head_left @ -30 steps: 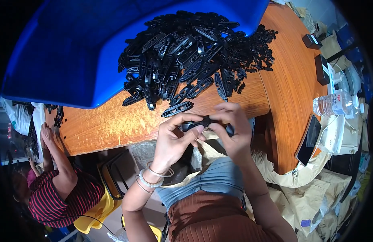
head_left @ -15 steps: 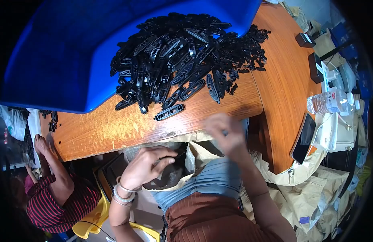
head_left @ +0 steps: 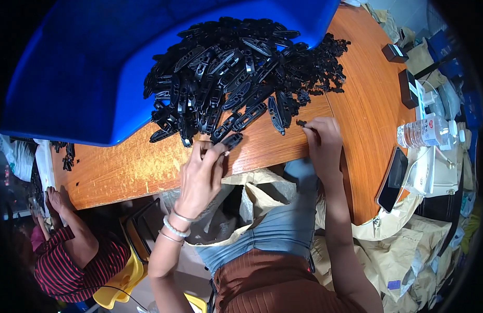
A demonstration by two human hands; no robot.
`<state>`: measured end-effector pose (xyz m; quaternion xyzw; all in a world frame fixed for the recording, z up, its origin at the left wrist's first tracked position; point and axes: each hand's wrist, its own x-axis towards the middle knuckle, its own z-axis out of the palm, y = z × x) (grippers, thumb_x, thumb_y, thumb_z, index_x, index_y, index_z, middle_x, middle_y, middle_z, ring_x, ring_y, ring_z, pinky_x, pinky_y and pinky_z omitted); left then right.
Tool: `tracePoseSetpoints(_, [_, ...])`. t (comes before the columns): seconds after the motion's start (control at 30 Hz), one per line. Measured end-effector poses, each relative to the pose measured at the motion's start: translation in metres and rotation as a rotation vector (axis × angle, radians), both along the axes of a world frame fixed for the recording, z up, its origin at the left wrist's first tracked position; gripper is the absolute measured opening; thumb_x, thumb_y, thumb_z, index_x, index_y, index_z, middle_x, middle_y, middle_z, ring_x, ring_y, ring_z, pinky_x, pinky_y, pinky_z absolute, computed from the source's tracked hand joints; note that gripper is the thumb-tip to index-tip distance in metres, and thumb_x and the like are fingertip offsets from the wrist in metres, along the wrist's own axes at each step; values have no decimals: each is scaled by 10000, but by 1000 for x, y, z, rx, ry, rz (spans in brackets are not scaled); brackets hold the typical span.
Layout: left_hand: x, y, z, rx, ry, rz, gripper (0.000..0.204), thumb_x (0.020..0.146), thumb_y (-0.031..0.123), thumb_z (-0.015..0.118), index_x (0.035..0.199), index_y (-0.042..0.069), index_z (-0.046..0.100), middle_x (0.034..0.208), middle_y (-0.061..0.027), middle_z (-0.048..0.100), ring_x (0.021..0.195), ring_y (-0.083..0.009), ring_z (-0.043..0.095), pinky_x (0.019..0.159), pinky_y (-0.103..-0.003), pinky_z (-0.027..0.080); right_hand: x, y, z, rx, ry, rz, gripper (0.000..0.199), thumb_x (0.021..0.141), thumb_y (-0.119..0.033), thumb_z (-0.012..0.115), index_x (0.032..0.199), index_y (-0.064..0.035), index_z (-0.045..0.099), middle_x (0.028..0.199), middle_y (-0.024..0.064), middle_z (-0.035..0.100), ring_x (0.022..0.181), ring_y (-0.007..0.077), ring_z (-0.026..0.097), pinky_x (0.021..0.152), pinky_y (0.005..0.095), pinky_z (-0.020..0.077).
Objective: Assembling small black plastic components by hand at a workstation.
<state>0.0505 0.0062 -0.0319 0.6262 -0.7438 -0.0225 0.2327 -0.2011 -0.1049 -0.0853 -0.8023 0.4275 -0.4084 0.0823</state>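
Note:
My left hand is closed on one end of an oval black plastic part at the front of the table. Its fingers cover part of the piece. My right hand is farther right, with thumb and fingertips pinched at a small black plastic piece. Beyond both hands rises a large heap of similar oval black parts, each with slots along its length. Small black pieces lie piled to the right of that heap.
A big blue bin tips over the table behind the heap. An open paper sack sits at my lap. To the right are a water bottle and a phone. Another person works at the left.
My left hand has moved up from above the sack and taken hold of the oval part on the table. My right hand has shifted forward and right to a small black piece.

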Motion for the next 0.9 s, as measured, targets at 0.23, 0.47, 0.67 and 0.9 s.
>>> tracePoseSetpoints(0.23, [-23,9,7,345,904,14,312,778,-92,633,1034,-7,475,863,-42,553,619,-61,538,521,-185,449,40,58,50,428,-586,266,226,680,115,662,875,8,617,843,89,590,696,154,579,610,233,452])
tracePoseSetpoints(0.47, [-30,17,15,386,1344,-25,198,837,-61,577,1017,-58,497,958,-128,615,797,-164,665,653,-206,546,57,66,57,258,-393,423,222,661,140,656,845,16,656,817,78,609,703,176,588,596,260,462])
tracePoseSetpoints(0.67, [-30,16,23,445,1340,78,216,811,-78,606,992,-56,490,874,-115,611,776,-178,659,678,-254,559,55,67,53,94,-175,426,260,665,123,645,879,-24,664,827,66,595,693,186,559,610,288,450])
tracePoseSetpoints(0.9, [-25,21,19,430,1229,49,156,794,-88,606,926,-44,535,831,-102,620,719,-158,654,657,-248,543,52,70,52,770,-363,396,248,713,-26,687,961,-29,670,750,57,616,633,98,516,590,226,401])
